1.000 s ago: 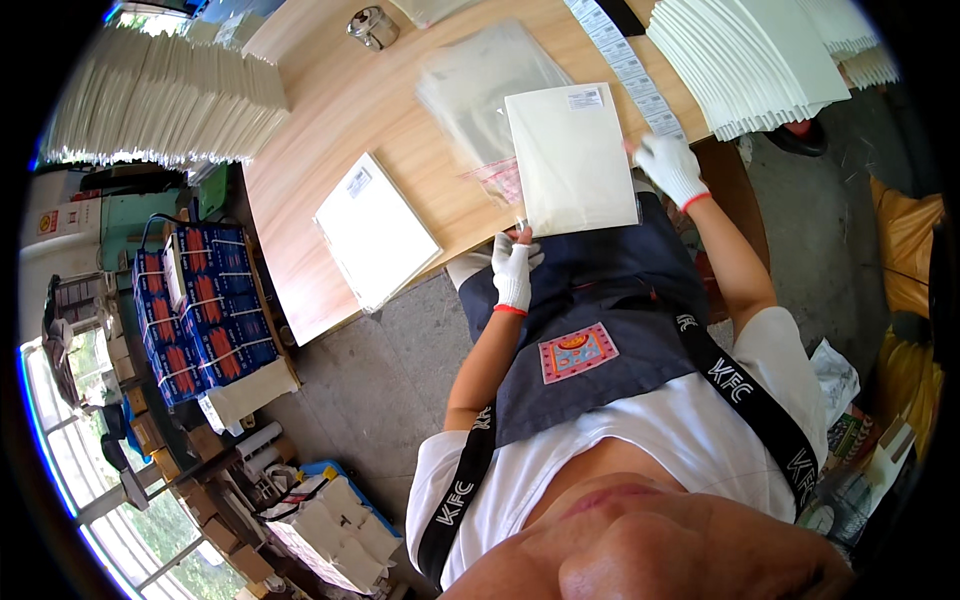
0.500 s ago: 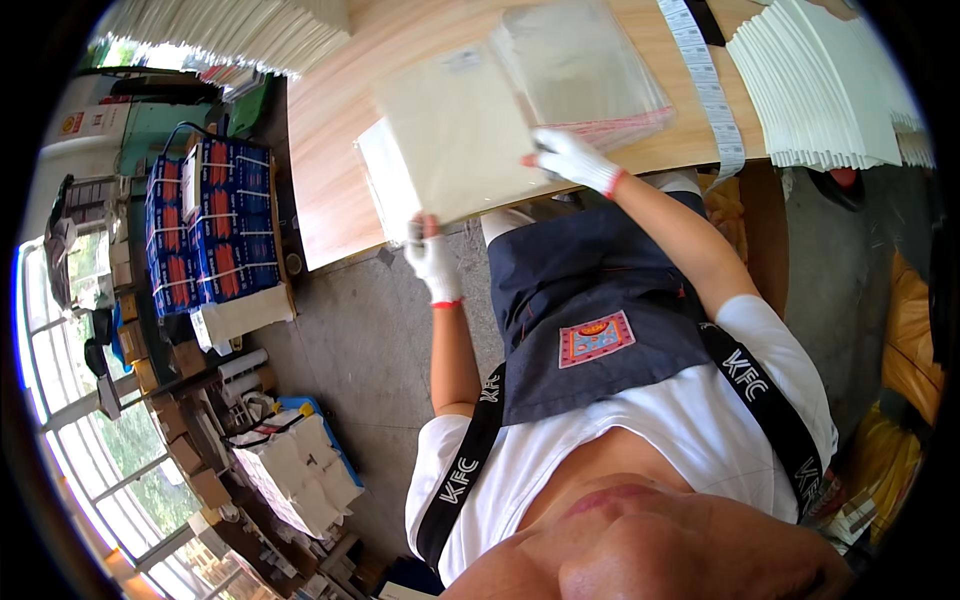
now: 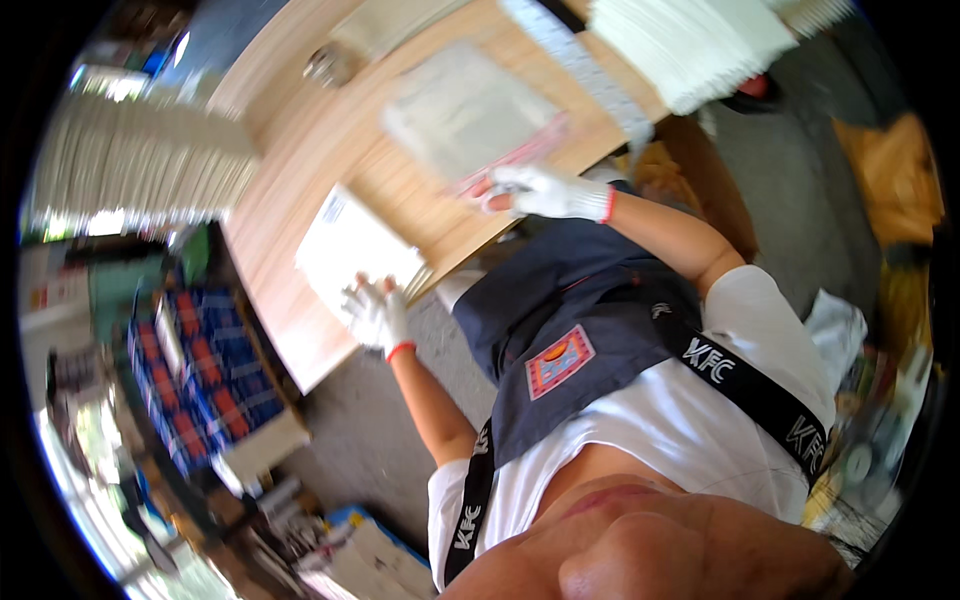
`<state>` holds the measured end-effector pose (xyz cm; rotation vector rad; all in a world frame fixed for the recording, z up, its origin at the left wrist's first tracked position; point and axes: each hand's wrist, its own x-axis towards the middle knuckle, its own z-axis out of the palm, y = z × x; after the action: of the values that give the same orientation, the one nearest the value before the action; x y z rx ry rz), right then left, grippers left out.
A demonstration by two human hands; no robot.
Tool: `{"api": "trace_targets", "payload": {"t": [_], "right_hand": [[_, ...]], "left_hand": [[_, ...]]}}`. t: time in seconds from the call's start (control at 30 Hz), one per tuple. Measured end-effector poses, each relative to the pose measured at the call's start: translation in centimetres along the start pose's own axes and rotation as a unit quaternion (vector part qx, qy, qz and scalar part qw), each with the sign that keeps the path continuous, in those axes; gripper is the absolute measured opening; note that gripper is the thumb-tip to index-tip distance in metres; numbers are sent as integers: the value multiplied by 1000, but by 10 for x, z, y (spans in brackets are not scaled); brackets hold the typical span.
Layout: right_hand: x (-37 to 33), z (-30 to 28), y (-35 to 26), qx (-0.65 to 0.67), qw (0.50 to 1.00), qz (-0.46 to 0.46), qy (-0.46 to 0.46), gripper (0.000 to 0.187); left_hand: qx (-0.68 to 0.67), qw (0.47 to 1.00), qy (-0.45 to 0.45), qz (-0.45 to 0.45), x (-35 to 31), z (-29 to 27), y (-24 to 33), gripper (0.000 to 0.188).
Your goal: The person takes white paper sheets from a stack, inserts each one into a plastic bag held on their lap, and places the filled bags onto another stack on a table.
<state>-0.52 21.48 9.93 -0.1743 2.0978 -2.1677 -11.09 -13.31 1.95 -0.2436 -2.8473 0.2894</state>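
My left hand (image 3: 375,315), in a white glove with bare fingertips showing, rests with fingers spread on the near edge of a white flat stack (image 3: 360,250). The stack looks like papers or packets, with a small printed label near its far corner. My right hand (image 3: 555,192), also gloved, hovers by the table's near edge with thumb and forefinger apart. Its fingertips are close to the pink-edged side of a pile of clear plastic bags (image 3: 465,110); nothing shows between them. Motion blurs the fine detail.
A strip of printed labels (image 3: 580,65) runs across the wooden table (image 3: 290,290) beyond the bags. White stacked sheets (image 3: 690,45) stand at the far right, and another tall stack (image 3: 140,155) at the far left. Blue strapped packages (image 3: 205,370) sit left of the table.
Both hands have left the translucent sheet they were at; a labelled white stack now lies under my left hand. My right hand is beside the bag pile. The whole view has turned and shifted.
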Motion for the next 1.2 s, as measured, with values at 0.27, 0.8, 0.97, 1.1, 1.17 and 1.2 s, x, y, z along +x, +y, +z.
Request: {"api": "trace_targets", "payload": {"t": [0.27, 0.8, 0.97, 1.1, 1.17, 1.2], "right_hand": [[-224, -214, -79, -58, 703, -109, 701, 20], [-236, -306, -127, -121, 703, 103, 693, 27], [-212, -297, -149, 62, 789, -75, 607, 29], [-204, -331, -128, 178, 816, -126, 535, 40], [-202, -307, -129, 177, 820, -153, 522, 38], [-204, -295, -127, 174, 826, -158, 512, 38]], "left_hand": [[-58, 998, -8, 12, -1, -8, 6, 59], [-160, 985, 28, 61, 24, -68, 73, 73], [-300, 902, 55, 306, 48, -71, 161, 35], [-94, 924, 19, 371, 70, -62, 210, 33], [-110, 916, -61, 380, 60, -76, 224, 33], [-118, 910, -102, 384, 55, -86, 232, 32]]}}
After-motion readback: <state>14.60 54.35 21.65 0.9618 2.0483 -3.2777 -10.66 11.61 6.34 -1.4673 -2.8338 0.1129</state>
